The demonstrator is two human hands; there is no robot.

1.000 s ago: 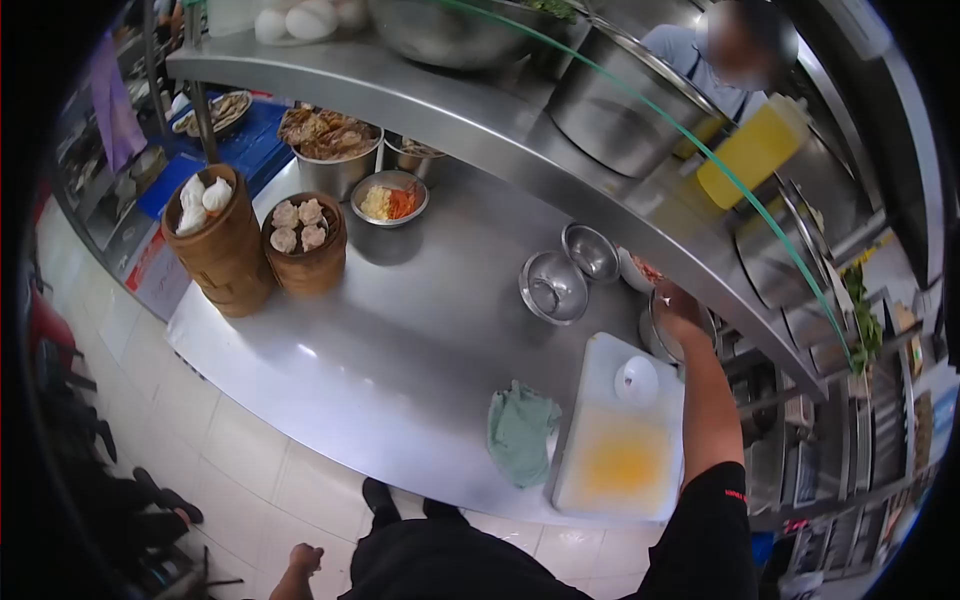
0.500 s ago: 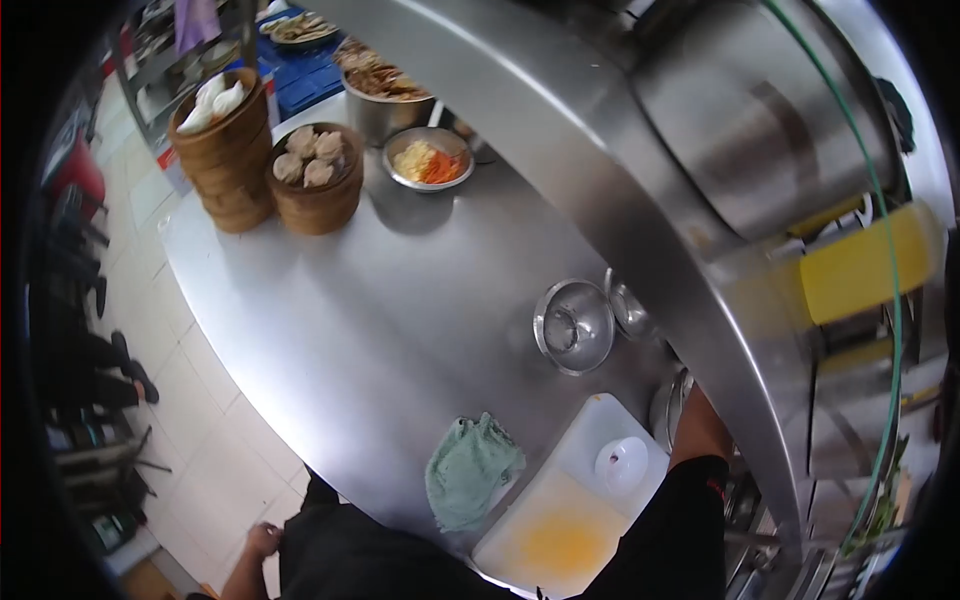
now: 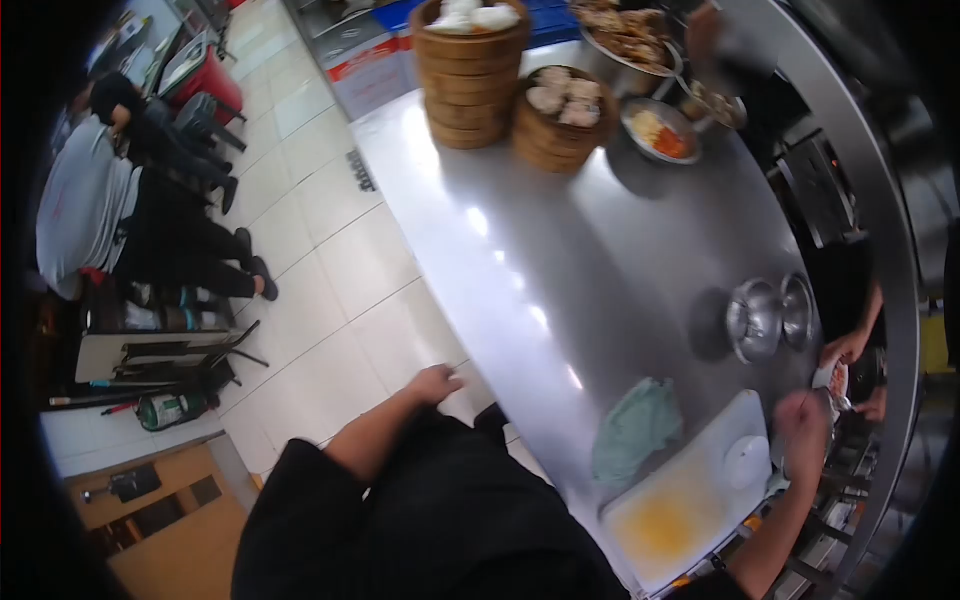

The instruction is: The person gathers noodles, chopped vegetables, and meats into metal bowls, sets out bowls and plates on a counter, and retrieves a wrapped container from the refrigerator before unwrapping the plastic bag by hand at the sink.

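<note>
My left hand (image 3: 436, 384) hangs over the tiled floor beside the table, fingers loosely curled, nothing seen in it. My right hand (image 3: 803, 420) is raised just past the far right edge of the white cutting board (image 3: 690, 500); its fingers are smeared by motion. On that board are a yellow stain and a small white dish (image 3: 747, 461). A crumpled green cloth (image 3: 638, 430) lies left of the board. Two metal bowls (image 3: 755, 320) stand beyond it, side by side.
At the table's far end stand stacked bamboo steamers (image 3: 470, 85), a steamer of dumplings (image 3: 563, 130), a bowl of yellow and orange bits (image 3: 662, 132) and a pot of food (image 3: 630, 45). A co-worker's hands (image 3: 848, 347) hold a dish beneath the metal shelf (image 3: 900, 230). Other people stand left.
The view has swung left, so the table now sits further right. My right hand has come into view from under the shelf. My left hand stays beside the table. A co-worker's hands now show.
</note>
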